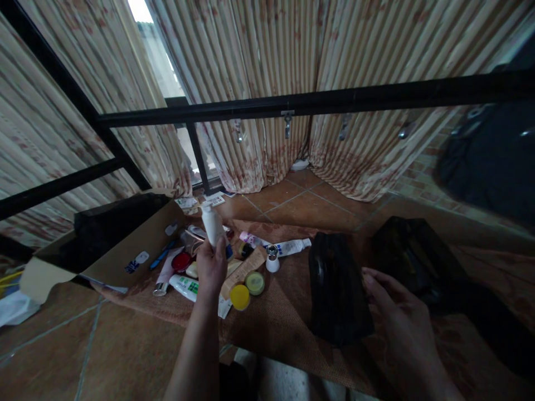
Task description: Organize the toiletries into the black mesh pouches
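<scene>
My left hand (212, 264) is closed around the lower part of a white bottle (212, 224), holding it tilted above a group of toiletries. Beneath and beside that hand lie a green-and-white tube (184, 285), a red round container (181, 262), a yellow-lidded jar (239, 297) and a pale green jar (254, 283). A white tube (288, 247) and a small white bottle with a silver top (272, 259) are farther right. My right hand (395, 303) pinches the right edge of a black pouch (337, 289), which stands on the brown cloth.
The brown cloth (280, 317) covers a low surface. At left stands an open cardboard box (137, 250) with a black bag (121, 220) in it. Another dark bag (418, 256) lies at right. A black metal rail (251, 108) crosses in front of the curtains (267, 50).
</scene>
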A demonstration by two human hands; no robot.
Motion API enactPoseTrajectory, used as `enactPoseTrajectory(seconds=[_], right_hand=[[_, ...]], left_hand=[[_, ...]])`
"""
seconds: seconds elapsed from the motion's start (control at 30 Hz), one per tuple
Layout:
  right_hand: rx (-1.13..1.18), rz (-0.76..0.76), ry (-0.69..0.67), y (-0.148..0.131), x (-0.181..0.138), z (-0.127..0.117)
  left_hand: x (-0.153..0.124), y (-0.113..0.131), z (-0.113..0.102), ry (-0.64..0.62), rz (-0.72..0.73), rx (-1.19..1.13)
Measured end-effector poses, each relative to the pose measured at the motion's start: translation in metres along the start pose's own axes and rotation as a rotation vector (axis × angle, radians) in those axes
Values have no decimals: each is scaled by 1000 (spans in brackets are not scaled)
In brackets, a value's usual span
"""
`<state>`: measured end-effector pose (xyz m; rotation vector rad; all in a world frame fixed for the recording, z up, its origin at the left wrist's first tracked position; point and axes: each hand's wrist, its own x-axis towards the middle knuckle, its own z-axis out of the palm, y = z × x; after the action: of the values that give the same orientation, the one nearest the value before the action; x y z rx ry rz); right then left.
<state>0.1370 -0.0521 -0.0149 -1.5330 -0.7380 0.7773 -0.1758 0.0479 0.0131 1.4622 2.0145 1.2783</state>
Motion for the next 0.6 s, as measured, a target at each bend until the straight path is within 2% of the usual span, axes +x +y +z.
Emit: enactPoseTrajectory(seconds=[0.1,0.27,0.43,0.6], right_hand=[[-1,4,-2,1,0,0],[10,-15,-12,2,0,1],[-8,-19,1,4,0,1],[-14,-34,-1,1,-2,2]], left_hand=[[-11,13,1,-39,-95,-548],[-29,36,2,-205,-238,-943],[-43,50,2,-398,-393,-1186],[-58,60,8,-495,-454,-1282]])
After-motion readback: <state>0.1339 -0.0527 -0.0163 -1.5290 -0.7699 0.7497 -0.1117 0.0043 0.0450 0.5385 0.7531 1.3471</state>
